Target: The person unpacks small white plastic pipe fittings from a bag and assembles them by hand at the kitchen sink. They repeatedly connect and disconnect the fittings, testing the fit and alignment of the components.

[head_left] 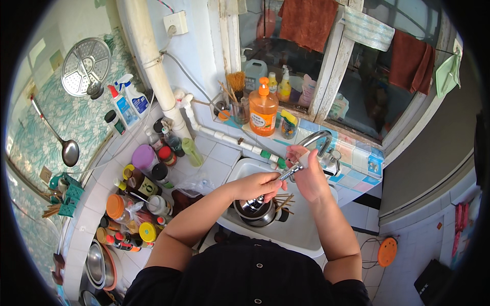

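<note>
My left hand (pixel 261 186) is closed around the handle of a shiny metal utensil (pixel 291 172) with a rounded lower end, perhaps a ladle or large spoon. That end hangs over a metal pot (pixel 256 221) in the white sink (pixel 301 235). Beside the utensil's upper end is my right hand (pixel 310 177), its palm turned inward and its fingers and thumb apart. Just above the right hand curves the faucet (pixel 321 135). Several wooden chopsticks (pixel 284 202) lean at the pot's right side. The left palm hides part of the handle.
An orange pump bottle (pixel 263 109) and a glass with a sponge (pixel 289 125) stand on the tiled ledge behind the sink. Jars and bottles, including a purple-lidded jar (pixel 145 158), crowd the left counter. Metal bowls (pixel 97 265) sit nearer. A ladle (pixel 70 151) hangs on the wall.
</note>
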`<action>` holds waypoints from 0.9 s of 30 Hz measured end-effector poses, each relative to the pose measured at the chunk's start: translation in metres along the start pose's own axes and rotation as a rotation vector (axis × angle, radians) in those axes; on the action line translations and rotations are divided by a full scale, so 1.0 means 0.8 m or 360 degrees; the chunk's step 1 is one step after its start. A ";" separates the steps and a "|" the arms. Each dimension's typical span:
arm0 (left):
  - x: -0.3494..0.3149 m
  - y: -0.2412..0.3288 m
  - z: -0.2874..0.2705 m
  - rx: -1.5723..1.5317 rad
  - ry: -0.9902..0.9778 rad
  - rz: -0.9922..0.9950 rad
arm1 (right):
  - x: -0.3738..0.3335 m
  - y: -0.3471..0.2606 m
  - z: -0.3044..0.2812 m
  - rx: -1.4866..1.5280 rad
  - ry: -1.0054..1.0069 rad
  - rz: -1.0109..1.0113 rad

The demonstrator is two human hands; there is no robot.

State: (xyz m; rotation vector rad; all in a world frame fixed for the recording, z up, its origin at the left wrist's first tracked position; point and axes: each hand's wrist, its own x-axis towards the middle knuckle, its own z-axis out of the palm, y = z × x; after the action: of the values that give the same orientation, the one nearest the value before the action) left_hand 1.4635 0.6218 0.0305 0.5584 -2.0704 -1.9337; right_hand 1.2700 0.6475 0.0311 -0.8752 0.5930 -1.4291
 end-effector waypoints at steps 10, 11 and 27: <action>-0.024 0.030 0.000 -0.0683 -0.0413 -0.0339 | -0.023 -0.053 -0.014 -0.3056 -0.0443 -0.1633; -0.025 0.030 0.003 -0.0779 -0.0386 -0.0398 | -0.024 -0.052 -0.013 -0.3118 -0.0452 -0.1580; -0.016 0.035 0.039 0.2078 -0.0001 -0.0234 | -0.015 -0.055 0.000 -0.3108 -0.1227 0.0478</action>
State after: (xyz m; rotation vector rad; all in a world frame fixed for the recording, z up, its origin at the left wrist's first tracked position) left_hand 1.4585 0.6564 0.0565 0.9064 -3.1185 -0.3377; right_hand 1.2430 0.6628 0.0642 -2.4542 1.3576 0.2924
